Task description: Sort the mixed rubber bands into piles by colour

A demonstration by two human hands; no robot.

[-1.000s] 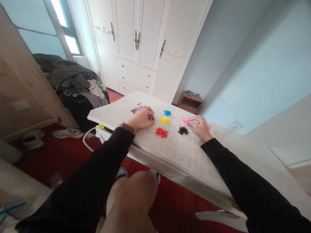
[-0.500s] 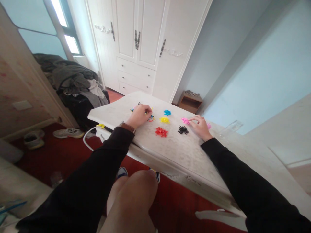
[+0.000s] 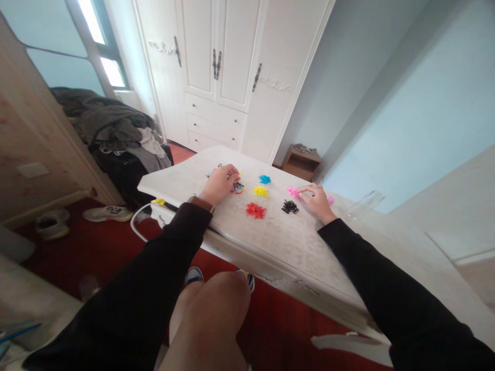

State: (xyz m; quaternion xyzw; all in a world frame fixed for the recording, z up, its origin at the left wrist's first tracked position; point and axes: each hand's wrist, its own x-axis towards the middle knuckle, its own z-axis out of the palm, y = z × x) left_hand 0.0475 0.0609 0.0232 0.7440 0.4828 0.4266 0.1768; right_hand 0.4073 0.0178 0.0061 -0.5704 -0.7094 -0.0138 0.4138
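Note:
My left hand (image 3: 221,184) is over a pile of mixed-colour small loop-like pieces (image 3: 237,188), partly covering it. Its thumb and fingers are bent together in a pinch; whatever they hold is too small to make out. At the right, my right hand (image 3: 316,202) reaches with its index finger stretched out onto a pink pile (image 3: 293,191), its other fingers bent. Between the hands lie separate piles of similar pieces: blue (image 3: 265,179), yellow (image 3: 260,191), red (image 3: 256,210) and black (image 3: 290,206). More pink pieces (image 3: 330,200) show behind my right hand.
All the piles lie on a white table (image 3: 266,242). A clear glass (image 3: 366,204) lies on its right part. A white cable (image 3: 136,226) hangs at the left edge. Beyond stand a white wardrobe (image 3: 232,56), a small wooden cabinet (image 3: 301,164) and a heap of clothes (image 3: 112,123).
The whole view has shifted slightly. The fingers of my left hand have moved a little over the mixed pile. My right hand stays at the pink pile.

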